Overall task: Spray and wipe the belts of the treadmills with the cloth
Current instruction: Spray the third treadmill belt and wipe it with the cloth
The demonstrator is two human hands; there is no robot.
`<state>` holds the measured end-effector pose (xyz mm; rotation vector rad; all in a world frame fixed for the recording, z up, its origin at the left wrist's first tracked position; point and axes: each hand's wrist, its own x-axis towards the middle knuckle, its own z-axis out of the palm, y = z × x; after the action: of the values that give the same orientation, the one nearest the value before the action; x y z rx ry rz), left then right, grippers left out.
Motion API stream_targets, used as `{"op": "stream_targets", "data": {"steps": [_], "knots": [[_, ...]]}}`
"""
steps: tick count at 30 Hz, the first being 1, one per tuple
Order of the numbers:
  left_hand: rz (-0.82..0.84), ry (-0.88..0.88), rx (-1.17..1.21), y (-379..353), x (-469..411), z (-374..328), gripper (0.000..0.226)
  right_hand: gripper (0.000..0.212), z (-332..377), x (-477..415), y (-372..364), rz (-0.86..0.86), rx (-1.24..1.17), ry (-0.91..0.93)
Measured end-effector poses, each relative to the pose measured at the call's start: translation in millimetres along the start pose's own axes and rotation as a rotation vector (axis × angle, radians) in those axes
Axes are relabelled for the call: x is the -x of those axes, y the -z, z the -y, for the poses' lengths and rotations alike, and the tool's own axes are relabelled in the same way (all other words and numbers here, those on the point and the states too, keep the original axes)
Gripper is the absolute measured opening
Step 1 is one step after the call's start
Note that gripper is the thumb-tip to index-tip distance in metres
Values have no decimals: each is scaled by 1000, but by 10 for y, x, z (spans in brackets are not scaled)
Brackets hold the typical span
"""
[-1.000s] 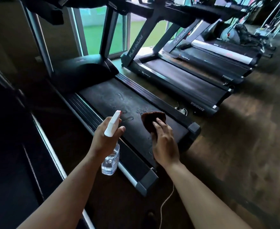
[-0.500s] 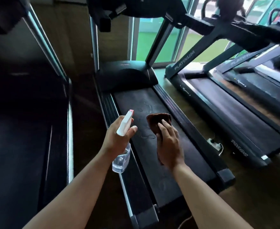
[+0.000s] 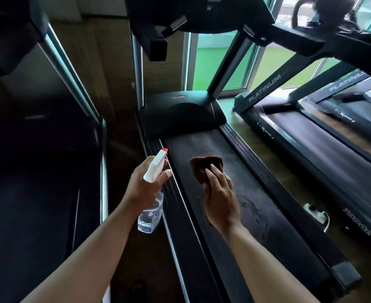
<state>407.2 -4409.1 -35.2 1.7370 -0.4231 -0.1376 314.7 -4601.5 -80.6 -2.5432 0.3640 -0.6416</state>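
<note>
The right hand (image 3: 220, 197) is pressing flat fingers (image 3: 211, 172) onto the soft, limp cloth (image 3: 203, 165) on the belt (image 3: 267, 215), while the left hand (image 3: 144, 186) is gripping the seemingly light spray bottle (image 3: 150, 217) by its neck.

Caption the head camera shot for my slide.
Right hand presses a brown cloth on the treadmill belt; left hand holds a spray bottle.

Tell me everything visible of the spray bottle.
The spray bottle has a clear plastic body with a blue label and clear liquid inside, a white trigger head and a red nozzle tip. The left hand grips its neck, holding it roughly upright, nozzle pointing away from the camera. It hangs over the treadmill's left side rail, beside the belt; only the hand touches it.
</note>
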Motion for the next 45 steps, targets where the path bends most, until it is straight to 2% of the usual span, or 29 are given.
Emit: {"op": "stream_targets", "data": {"steps": [6,13,19,24,33,36,45], "knots": [[109,-34,-91,423,-1039,257,16,41,338,-787,-643,-88,-9,-109],[215,-56,-64,467,-1906,402,19,42,435,-1389,-909,-137,27,-197],[282,-117,-62,209,-2393,458,18,41,175,-1795,-983,-191,43,-243],[325,-120,-76,-86,-2754,469,29,40,-116,-2134,-978,-224,69,-261],[407,-130,3,-674,-3264,462,29,42,-599,-2525,-786,-274,142,-304],[464,-137,22,-846,-3397,504,25,42,-734,-2573,-763,-295,162,-328],[729,-134,40,-1253,-3892,847,22,39,-994,-2700,-1098,-377,243,-565]]}}
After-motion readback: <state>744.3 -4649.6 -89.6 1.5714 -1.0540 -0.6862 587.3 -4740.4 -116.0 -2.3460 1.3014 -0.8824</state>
